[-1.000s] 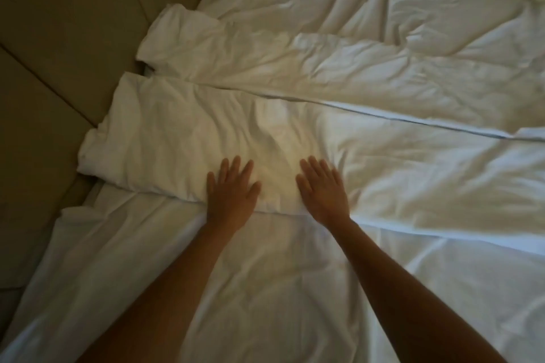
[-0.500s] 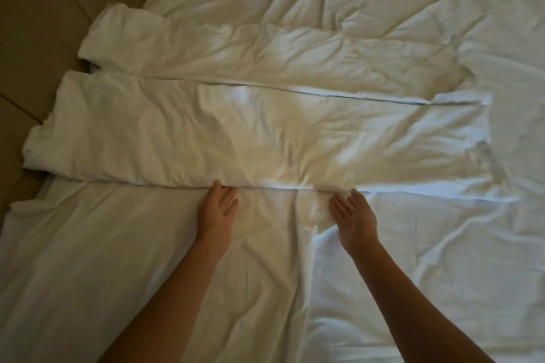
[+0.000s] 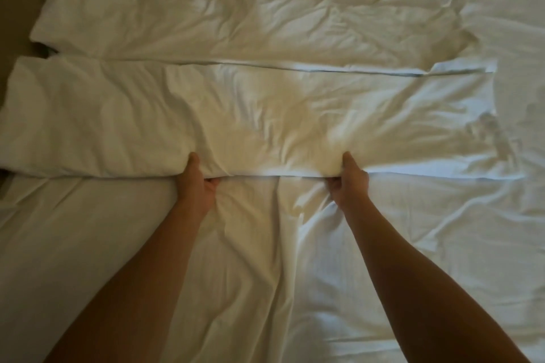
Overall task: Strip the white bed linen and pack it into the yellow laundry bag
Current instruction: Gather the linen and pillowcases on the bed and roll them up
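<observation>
Bed linen: a long folded band (image 3: 250, 118) lies across the bed from left to right, with a second folded band (image 3: 236, 29) parallel just beyond it on the far side; both rest on the looser white sheet (image 3: 413, 244) covering the near half. Left hand (image 3: 198, 184) and right hand (image 3: 349, 181) each grip the near edge of the near band, thumbs on top and fingers curled underneath, well apart from one another around the band's middle. Yellow laundry bag not in view. Judged step: lifting or folding the near band over. Risks noted: the grip covers only the middle, so both long ends, especially the left end hanging toward the bed's edge, are likely to sag and unfold on lifting. Fingers tucked under may also catch the sheet below and drag it along, bunching the layers. The far band lies touching along the seam and could be pulled askew.
</observation>
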